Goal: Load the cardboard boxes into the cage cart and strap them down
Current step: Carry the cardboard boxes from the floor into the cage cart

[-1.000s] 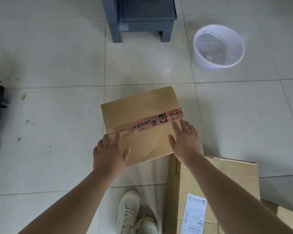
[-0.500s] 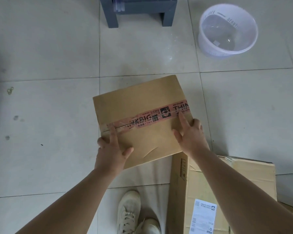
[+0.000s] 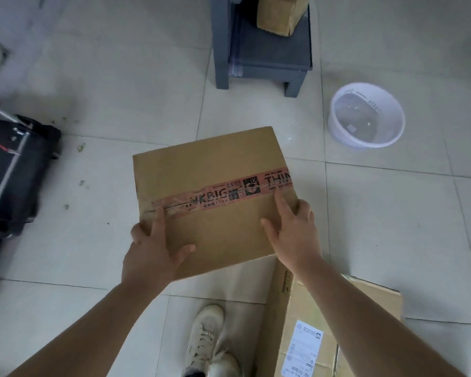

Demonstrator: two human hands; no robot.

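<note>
The left hand (image 3: 152,254) and right hand (image 3: 294,232) clamp opposite sides of the taped box (image 3: 215,170), likely keeping it level for carrying.

Black object (image 3: 8,172) cut by left edge, 2nd box (image 3: 279,336) cut at btm, label (image 3: 302,349) txt illegible

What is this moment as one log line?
object: brown cardboard box with pink tape | left-hand grip: holds left edge | right-hand grip: holds right edge
</note>
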